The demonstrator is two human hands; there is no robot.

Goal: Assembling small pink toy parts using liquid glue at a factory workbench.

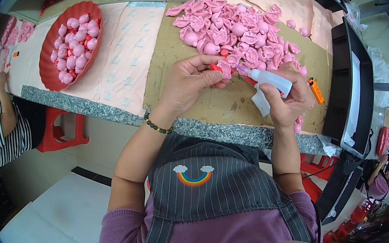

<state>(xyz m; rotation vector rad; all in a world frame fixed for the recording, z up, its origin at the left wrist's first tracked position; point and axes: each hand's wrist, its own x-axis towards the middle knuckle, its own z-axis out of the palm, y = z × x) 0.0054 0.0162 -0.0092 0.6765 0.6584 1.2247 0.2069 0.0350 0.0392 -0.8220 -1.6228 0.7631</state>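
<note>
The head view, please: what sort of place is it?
Probably an assembly workshop, judging by a heap of pink moulded pieces, a red fluted bowl of round pink parts, and a translucent white squeeze bottle in the right hand.

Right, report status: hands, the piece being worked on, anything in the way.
Left hand pinching small pink-and-red piece. Right hand gripping squeeze bottle, nozzle toward the piece. Heap of pink parts close beyond, not covering the piece.
</note>
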